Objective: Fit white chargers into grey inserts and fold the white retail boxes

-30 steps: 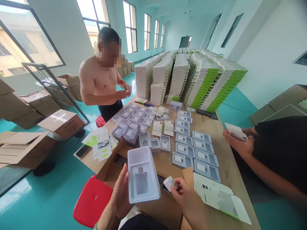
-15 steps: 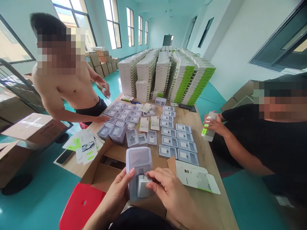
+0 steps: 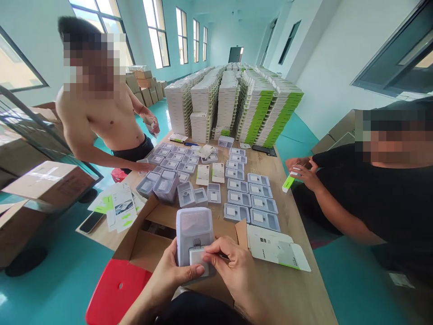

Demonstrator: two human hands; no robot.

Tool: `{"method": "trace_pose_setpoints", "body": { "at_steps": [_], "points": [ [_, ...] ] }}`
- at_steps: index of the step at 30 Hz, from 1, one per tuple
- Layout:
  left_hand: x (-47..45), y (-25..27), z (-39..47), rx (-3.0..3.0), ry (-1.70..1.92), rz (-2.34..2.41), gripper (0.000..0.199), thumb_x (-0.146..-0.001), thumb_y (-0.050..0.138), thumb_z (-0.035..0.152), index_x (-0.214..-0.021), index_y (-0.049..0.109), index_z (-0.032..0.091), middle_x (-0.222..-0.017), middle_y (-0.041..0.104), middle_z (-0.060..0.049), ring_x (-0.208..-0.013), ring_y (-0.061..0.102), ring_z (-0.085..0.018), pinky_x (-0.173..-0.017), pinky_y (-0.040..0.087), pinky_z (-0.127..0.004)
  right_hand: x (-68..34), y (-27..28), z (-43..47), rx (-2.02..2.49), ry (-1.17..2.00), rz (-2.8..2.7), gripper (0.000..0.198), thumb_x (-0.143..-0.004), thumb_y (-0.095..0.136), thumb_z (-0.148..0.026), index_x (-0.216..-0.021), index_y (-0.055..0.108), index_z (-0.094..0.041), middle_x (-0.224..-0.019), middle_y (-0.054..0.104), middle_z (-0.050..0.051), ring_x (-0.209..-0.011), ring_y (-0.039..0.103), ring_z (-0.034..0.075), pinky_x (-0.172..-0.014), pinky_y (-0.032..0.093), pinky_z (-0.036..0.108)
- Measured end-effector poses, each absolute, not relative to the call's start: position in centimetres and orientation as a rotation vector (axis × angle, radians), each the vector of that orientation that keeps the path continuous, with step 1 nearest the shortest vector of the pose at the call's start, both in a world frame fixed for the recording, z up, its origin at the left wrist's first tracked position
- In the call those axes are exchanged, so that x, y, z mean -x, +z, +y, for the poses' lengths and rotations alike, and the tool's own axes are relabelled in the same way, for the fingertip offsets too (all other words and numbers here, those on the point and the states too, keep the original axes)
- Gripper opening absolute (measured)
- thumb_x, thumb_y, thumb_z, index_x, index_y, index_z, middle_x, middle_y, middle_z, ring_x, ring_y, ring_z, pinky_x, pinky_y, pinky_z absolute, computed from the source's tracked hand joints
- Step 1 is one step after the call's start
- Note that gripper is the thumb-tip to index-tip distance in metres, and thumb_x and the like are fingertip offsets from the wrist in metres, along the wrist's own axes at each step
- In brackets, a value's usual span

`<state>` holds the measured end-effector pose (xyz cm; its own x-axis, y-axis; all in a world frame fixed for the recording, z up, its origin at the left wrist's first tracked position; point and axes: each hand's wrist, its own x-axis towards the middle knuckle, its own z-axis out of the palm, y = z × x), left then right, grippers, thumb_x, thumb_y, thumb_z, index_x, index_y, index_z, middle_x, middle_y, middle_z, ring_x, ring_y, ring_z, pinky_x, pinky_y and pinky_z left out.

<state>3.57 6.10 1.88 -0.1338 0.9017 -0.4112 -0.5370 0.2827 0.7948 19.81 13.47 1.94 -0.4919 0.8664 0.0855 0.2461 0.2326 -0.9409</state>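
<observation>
hands at the table (image 3: 297,289): my left hand (image 3: 169,280) grips a white plastic tray (image 3: 193,230) above an open carton (image 3: 149,246), while my right hand (image 3: 237,266) fingers pinch a white charger (image 3: 198,256) into its recess.
</observation>
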Motion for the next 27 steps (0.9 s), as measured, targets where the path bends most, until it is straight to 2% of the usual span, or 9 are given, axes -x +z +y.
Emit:
{"method": "trace_pose_setpoints", "body": {
  "at_steps": [3, 5, 8, 10, 14, 18, 21, 23, 27],
  "points": [
    [-3.6, 1.3, 6.3, -0.429, 1.324, 1.128, 0.071, -0.052, 0.1, 0.032, -0.115, 0.07, 0.017, -0.108, 0.08, -0.012, -0.104, 0.073, -0.029, -0.09, 0.054, -0.035, -19.4, 0.4, 13.2, 0.912, 1.239, -1.857, 0.011, -0.088, 0.07, -0.025, -0.078, 0.07, -0.025, -0.076, 0.07, -0.001, -0.075, 0.067, 0.017, -0.069, 0.051, 0.025],
    [-3.7, 0.6, 6.5, -0.422, 1.338, 1.109, 0.071, -0.052, 0.1, 0.035, -0.115, 0.071, 0.017, -0.109, 0.08, -0.013, -0.102, 0.073, -0.03, -0.09, 0.054, -0.035, -19.0, -0.6, 12.8, 0.945, 1.179, -1.771, 0.01, -0.09, 0.071, -0.036, -0.086, 0.072, -0.027, -0.084, 0.071, 0.001, -0.078, 0.067, 0.019, -0.074, 0.054, 0.027],
    [-3.8, -0.2, 7.0, -0.434, 1.32, 1.015, 0.067, -0.054, 0.097, 0.044, -0.11, 0.075, 0.013, -0.102, 0.081, -0.016, -0.095, 0.075, -0.032, -0.084, 0.055, -0.037, -18.8, -1.1, 12.2, 1.118, 1.231, -1.505, 0.047, -0.085, 0.072, -0.06, -0.121, 0.066, -0.029, -0.116, 0.069, 0.007, -0.098, 0.066, 0.024, -0.088, 0.056, 0.034],
    [-3.9, 0.0, 7.2, -0.455, 1.335, 0.964, 0.065, -0.056, 0.095, 0.046, -0.108, 0.076, 0.012, -0.099, 0.081, -0.017, -0.094, 0.075, -0.034, -0.086, 0.055, -0.039, -18.9, -0.5, 11.9, 1.107, 1.519, -1.396, 0.067, -0.084, 0.067, -0.069, -0.136, 0.056, -0.028, -0.127, 0.066, 0.01, -0.107, 0.066, 0.026, -0.094, 0.056, 0.038],
    [-4.2, 1.1, 7.1, -0.426, 1.378, 1.069, 0.055, -0.056, 0.096, 0.038, -0.102, 0.078, 0.014, -0.097, 0.082, -0.015, -0.094, 0.075, -0.034, -0.086, 0.055, -0.04, -19.5, 1.0, 11.7, 0.86, 1.958, -1.385, 0.056, -0.09, 0.062, -0.067, -0.127, 0.063, -0.025, -0.119, 0.071, 0.009, -0.113, 0.067, 0.027, -0.104, 0.051, 0.042],
    [-4.8, 1.4, 7.1, -0.326, 1.389, 1.174, 0.058, -0.053, 0.098, 0.04, -0.101, 0.077, 0.014, -0.094, 0.082, -0.015, -0.088, 0.075, -0.032, -0.083, 0.057, -0.039, -20.0, 0.3, 11.8, 1.107, 1.595, -1.407, 0.058, -0.089, 0.066, -0.063, -0.135, 0.056, -0.029, -0.125, 0.066, 0.009, -0.108, 0.066, 0.025, -0.099, 0.054, 0.041],
    [-5.6, 1.1, 7.2, -0.291, 1.482, 1.319, 0.056, -0.052, 0.099, 0.044, -0.094, 0.075, 0.015, -0.088, 0.083, -0.011, -0.081, 0.074, -0.026, -0.078, 0.057, -0.034, -20.2, 0.0, 12.1, 1.154, 1.281, -1.581, 0.044, -0.086, 0.07, -0.061, -0.113, 0.069, -0.026, -0.107, 0.067, 0.006, -0.097, 0.063, 0.023, -0.088, 0.054, 0.034],
    [-6.0, 0.9, 7.3, -0.314, 1.527, 1.328, 0.056, -0.053, 0.098, 0.047, -0.092, 0.075, 0.015, -0.088, 0.083, -0.01, -0.082, 0.074, -0.026, -0.079, 0.056, -0.034, -20.1, 0.4, 12.3, 1.144, 1.272, -1.662, 0.038, -0.085, 0.071, -0.06, -0.097, 0.073, -0.024, -0.095, 0.067, 0.005, -0.088, 0.063, 0.022, -0.08, 0.054, 0.031],
    [-6.1, 0.6, 7.2, -0.321, 1.549, 1.315, 0.055, -0.051, 0.098, 0.048, -0.09, 0.075, 0.015, -0.085, 0.082, -0.008, -0.08, 0.074, -0.025, -0.076, 0.056, -0.033, -19.8, 1.3, 12.5, 1.185, 1.397, -1.623, 0.038, -0.089, 0.067, -0.059, -0.09, 0.078, -0.023, -0.094, 0.071, 0.006, -0.085, 0.066, 0.022, -0.077, 0.054, 0.03]
  ]
}}
